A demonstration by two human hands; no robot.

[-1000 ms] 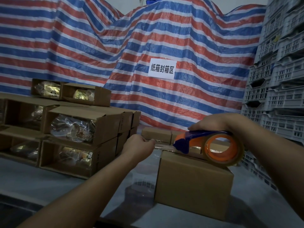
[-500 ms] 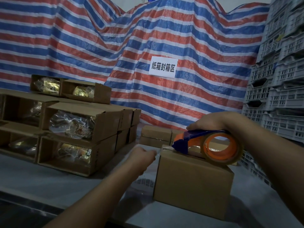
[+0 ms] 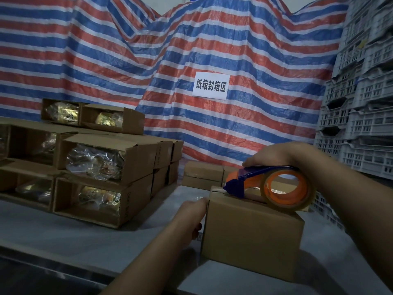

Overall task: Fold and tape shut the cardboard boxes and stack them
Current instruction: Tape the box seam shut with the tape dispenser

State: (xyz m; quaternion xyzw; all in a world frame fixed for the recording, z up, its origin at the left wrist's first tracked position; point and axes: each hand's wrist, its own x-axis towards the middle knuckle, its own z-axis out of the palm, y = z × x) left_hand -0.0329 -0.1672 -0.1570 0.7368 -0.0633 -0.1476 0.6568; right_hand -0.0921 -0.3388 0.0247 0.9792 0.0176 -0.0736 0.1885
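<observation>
Left hand now down, pressing tape end onto box left face; right hand grips dispenser on top. Risk: tape lifts, wrinkles off seam if pull skews.

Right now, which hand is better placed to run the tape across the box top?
Right: the right hand already holds the tape dispenser on the box. The left hand is against its side.

This looks like a packing area in a warehouse or storeroom, though the light is dim. A paper sign reading 纸箱封箱区 hangs on a striped tarp that serves as the back wall. Open cartons of bagged goods are stacked on the left of a worktable, and grey plastic crates are piled high on the right.
</observation>
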